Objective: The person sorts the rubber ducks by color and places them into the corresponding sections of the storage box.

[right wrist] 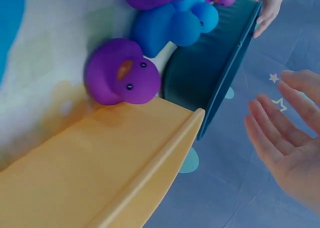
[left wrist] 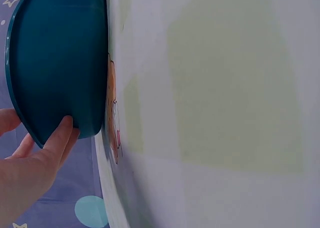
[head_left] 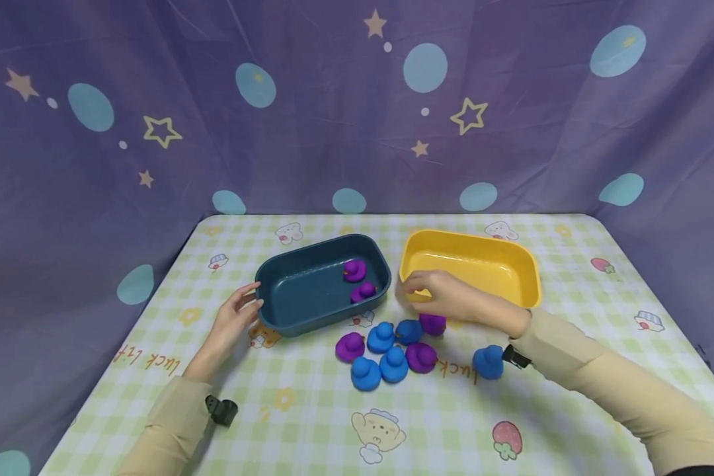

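Note:
My left hand [head_left: 232, 320] touches the left end of a dark teal basin [head_left: 321, 322] with extended fingers; in the left wrist view, fingertips rest against the basin's outer wall [left wrist: 60, 63]. Two purple rubber ducks [head_left: 354, 270] lie inside it, near its right end. My right hand [head_left: 443, 294] is over the near left corner of a yellow basin [head_left: 529, 271]. The right wrist view shows its fingers loosely bent, holding nothing. Just below that hand, a purple duck [right wrist: 122, 73] sits against the yellow basin's near wall [right wrist: 125, 158].
In front of the basins stand several blue rubber ducks [head_left: 394, 365] and purple ducks [head_left: 421, 357] in a cluster. Another blue duck [head_left: 489, 361] stands apart, beside my right wrist. A checked cloth [head_left: 309, 430] covers the table, and a purple curtain [head_left: 333, 152] hangs behind.

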